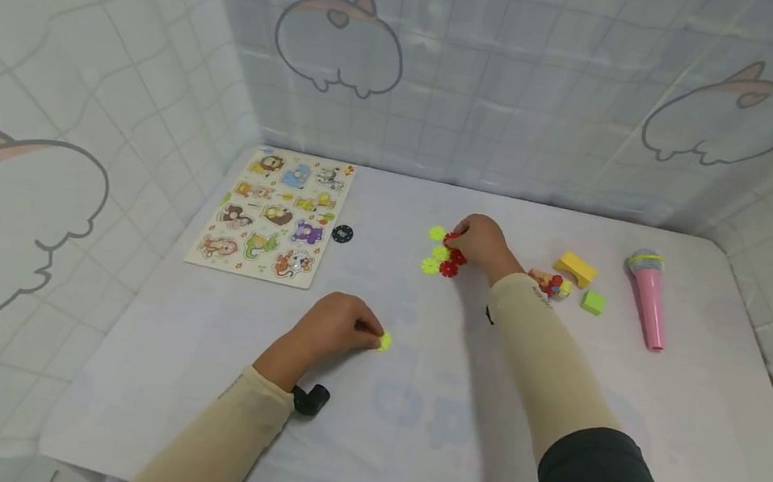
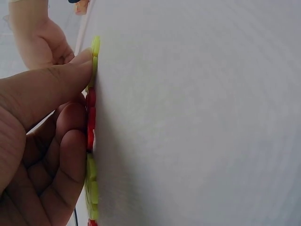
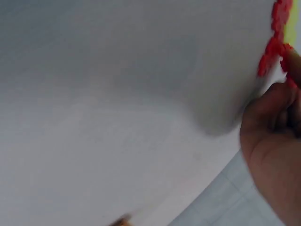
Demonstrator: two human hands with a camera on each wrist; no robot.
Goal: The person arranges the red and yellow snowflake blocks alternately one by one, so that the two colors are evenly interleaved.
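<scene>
My left hand point(image 1: 337, 326) pinches a yellow flower-shaped disc point(image 1: 384, 342) between thumb and fingertips, low over the table's middle. In the left wrist view the thumb presses on that yellow disc point(image 2: 96, 46), with other red and yellow edges showing below it. Farther back, my right hand point(image 1: 483, 241) pinches a red flower-shaped disc point(image 3: 285, 57) beside a small cluster. That cluster has yellow discs point(image 1: 430, 265) on its left and red discs point(image 1: 449, 269) on its right. Fingers hide part of the red ones.
An animal puzzle board point(image 1: 272, 215) lies back left, a black round chip point(image 1: 343, 234) at its edge. Right of the right hand are a small figure toy point(image 1: 551, 285), a yellow arch block point(image 1: 576, 268), a green block point(image 1: 593, 302) and a pink microphone point(image 1: 649, 304). Patterned curtains surround the table.
</scene>
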